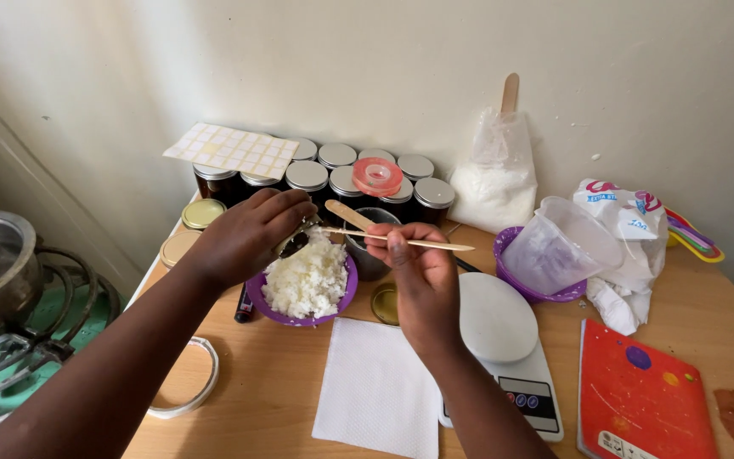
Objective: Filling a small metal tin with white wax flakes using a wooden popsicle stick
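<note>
The left hand (244,238) hangs over the far rim of a round purple plastic bowl (258,299) heaped with white flaky wax (306,280); its fingers are curled shut around the handle of a metal spoon (294,244), whose dark bowl dips just above the flakes; the knuckles face up and the thumb is tucked under, out of sight. The right hand (418,276) sits just right of the bowl, its fingers pinched closed on a thin pale wooden stick (435,244) that runs level from the spoon out past the hand to the right; the thumb presses on top. Just behind the purple bowl stands a small grey metal cup (369,259) with a flat wooden spatula (348,213) leaning in it; behind that, a cluster of dark glass jars with silver lids (307,177), one topped with a red-and-clear tape roll (377,176), and a sheet of pale stickers (231,150) lying over the left jars. Near the right forearm lie a white paper napkin (375,391) and a white digital kitchen scale (499,327); further right, a clear plastic measuring jug (562,245) lies tilted in a second purple bowl (507,272); a red notebook (643,395) lies on the wooden table (273,399).
</note>
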